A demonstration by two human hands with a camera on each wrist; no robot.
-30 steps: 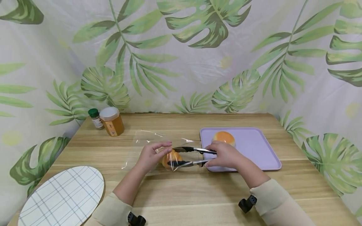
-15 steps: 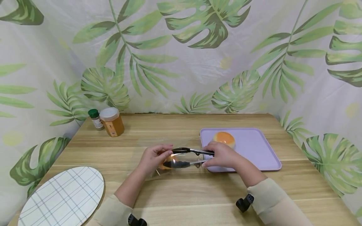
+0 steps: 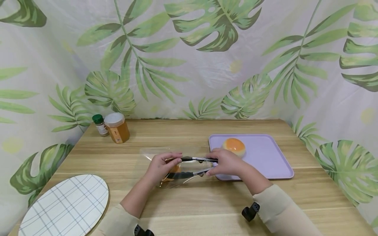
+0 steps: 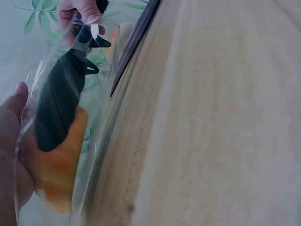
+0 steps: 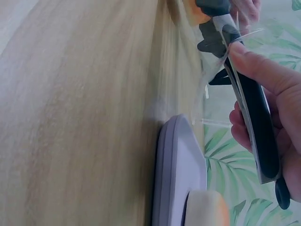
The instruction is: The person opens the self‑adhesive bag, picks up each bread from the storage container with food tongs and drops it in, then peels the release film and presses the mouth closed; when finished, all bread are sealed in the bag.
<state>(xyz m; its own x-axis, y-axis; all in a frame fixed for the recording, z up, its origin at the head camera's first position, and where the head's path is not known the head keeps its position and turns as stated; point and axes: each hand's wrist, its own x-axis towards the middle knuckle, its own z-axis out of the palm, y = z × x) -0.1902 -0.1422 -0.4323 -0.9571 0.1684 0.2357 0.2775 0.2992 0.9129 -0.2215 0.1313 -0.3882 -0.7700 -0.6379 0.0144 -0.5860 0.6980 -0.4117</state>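
My right hand grips a pair of tongs with black tips and metal arms. The tongs' tips reach into a clear plastic bag over the middle of the table. Inside it, an orange-topped bun lies at the tips, partly hidden behind my left hand. That hand holds the bag around the bun, its thumb towards the tongs. Another bun, round and glossy, sits on a lilac tray just beyond my right hand.
An oval checked board or mat lies at the front left. At the back left stand a honey-coloured jar with a pale lid and a small green-capped bottle. A leaf-patterned cloth hangs behind the wooden table.
The tongs and my right hand have moved left, pushing the tips deeper into the bag. The bun inside has shifted left under my left hand. The bun on the tray stays put.
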